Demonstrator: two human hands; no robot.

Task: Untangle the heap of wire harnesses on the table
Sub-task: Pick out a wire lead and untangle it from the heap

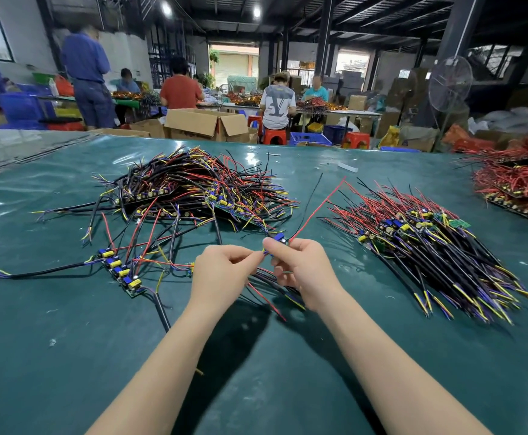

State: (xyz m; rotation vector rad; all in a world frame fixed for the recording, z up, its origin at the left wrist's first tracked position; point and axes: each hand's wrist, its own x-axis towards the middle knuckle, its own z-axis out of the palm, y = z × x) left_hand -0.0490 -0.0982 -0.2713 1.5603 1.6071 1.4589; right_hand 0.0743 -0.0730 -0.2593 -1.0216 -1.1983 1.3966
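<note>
— where is the heap?
— at eleven o'clock in my view, lying on the green table. it is a knot of black, red, yellow and purple wires crossing every way, with green boards carrying yellow and blue parts half buried in it.
— and what have you got hold of?
— one harness, held above the table at the centre. its small board has a blue part on top. a red wire and a black one run off toward one o'clock, and more wires hang below my palms toward six.
— how are your fingers?
— my left hand is curled, thumb and forefinger pinching thin wires on its three o'clock side. my right hand pinches the little board between thumb and forefinger, the other fingers curled by the wires below.
— anything else nearby?
— at nine o'clock a strip of boards with yellow and blue parts lies flat, trailing black leads. at three o'clock a second pile lies with its wires roughly parallel, loose ends toward five. a red pile sits at two o'clock.
</note>
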